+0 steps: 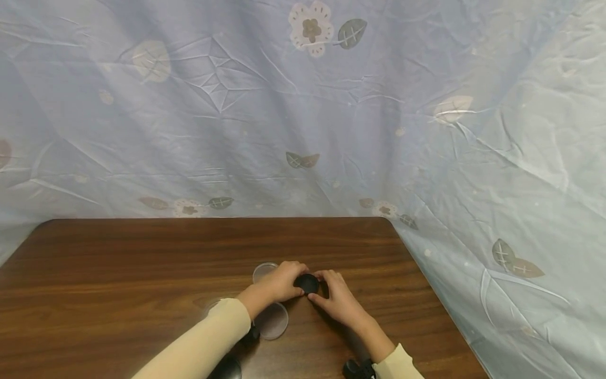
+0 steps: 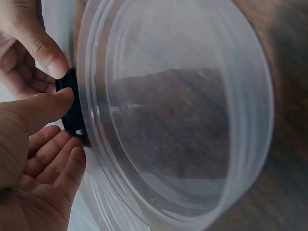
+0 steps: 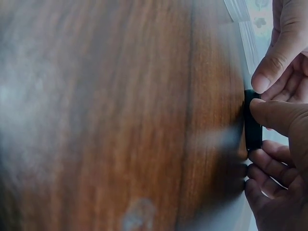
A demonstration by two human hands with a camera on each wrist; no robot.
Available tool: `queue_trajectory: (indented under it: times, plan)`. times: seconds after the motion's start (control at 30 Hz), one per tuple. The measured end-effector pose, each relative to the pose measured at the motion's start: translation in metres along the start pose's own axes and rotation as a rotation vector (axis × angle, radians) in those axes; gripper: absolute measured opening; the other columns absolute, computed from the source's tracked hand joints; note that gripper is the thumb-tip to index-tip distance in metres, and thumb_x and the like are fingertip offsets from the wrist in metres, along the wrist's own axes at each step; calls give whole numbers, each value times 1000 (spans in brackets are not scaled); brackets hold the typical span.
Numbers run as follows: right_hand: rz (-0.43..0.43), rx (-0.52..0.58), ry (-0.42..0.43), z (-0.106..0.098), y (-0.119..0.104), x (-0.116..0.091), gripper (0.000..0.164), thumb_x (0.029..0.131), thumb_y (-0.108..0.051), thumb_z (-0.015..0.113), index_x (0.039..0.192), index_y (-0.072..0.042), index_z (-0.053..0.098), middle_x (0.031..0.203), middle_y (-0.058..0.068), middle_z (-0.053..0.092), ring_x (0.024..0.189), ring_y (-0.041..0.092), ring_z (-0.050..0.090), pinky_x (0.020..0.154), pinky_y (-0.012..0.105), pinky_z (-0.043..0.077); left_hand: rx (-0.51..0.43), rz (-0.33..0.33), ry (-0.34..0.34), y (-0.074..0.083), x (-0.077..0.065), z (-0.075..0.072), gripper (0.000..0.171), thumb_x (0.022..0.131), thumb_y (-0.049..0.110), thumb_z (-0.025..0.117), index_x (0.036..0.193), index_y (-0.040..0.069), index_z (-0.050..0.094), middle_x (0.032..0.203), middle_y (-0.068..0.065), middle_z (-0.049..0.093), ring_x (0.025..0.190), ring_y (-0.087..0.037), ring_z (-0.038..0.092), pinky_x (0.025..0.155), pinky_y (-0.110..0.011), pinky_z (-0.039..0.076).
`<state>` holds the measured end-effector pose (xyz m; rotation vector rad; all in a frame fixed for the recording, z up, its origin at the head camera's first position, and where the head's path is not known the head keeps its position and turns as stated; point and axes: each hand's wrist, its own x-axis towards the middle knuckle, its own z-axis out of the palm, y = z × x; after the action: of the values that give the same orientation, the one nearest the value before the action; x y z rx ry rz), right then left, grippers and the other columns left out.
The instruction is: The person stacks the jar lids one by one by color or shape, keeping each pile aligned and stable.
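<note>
Both hands are at a small black round disc (image 1: 309,283), one at each side. My left hand (image 1: 285,282) grips its left edge, the thumb toward the near side. On the right edge my right hand (image 1: 340,301) holds it between thumb and fingers. Seen edge-on in the left wrist view, the black disc (image 2: 73,102) looks thin, with both thumbs pressed to it. The right wrist view shows the black disc (image 3: 253,119) close over the tabletop. A clear round plastic container (image 2: 166,113) stands beside my left hand.
On the brown wooden table (image 1: 142,263), a clear round piece (image 1: 264,271) lies behind my left wrist and another clear round piece (image 1: 272,322) nearer. A dark rounded thing (image 1: 229,368) shows under the left sleeve. A patterned curtain (image 1: 236,131) hangs behind the table.
</note>
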<state>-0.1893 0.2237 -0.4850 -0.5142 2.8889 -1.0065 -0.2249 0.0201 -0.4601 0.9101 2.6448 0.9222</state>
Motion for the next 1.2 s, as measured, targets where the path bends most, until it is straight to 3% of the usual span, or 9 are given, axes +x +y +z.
queue_trajectory:
  times: [0.6, 0.9, 1.2]
  plan:
    - [-19, 0, 44, 2, -2, 1, 43, 96, -21, 77, 131, -2, 62, 125, 11, 67, 119, 25, 58, 104, 52, 51, -5, -15, 21, 0, -2, 0, 42, 90, 5, 80, 129, 1, 67, 128, -18, 71, 120, -34, 68, 101, -49, 58]
    - [-36, -29, 66, -1, -6, 2, 41, 94, -19, 79, 129, -4, 64, 122, 9, 68, 113, 22, 58, 98, 44, 53, -17, 5, 38, 0, -5, -5, 42, 92, 6, 78, 132, -2, 65, 131, -20, 70, 124, -37, 66, 105, -51, 57]
    - [-71, -20, 77, -6, -13, -3, 44, 94, -22, 80, 132, -5, 63, 126, 10, 68, 117, 23, 58, 101, 47, 53, 10, 18, 39, 4, -13, -11, 46, 94, 9, 77, 137, -2, 62, 136, -19, 68, 129, -35, 65, 108, -48, 56]
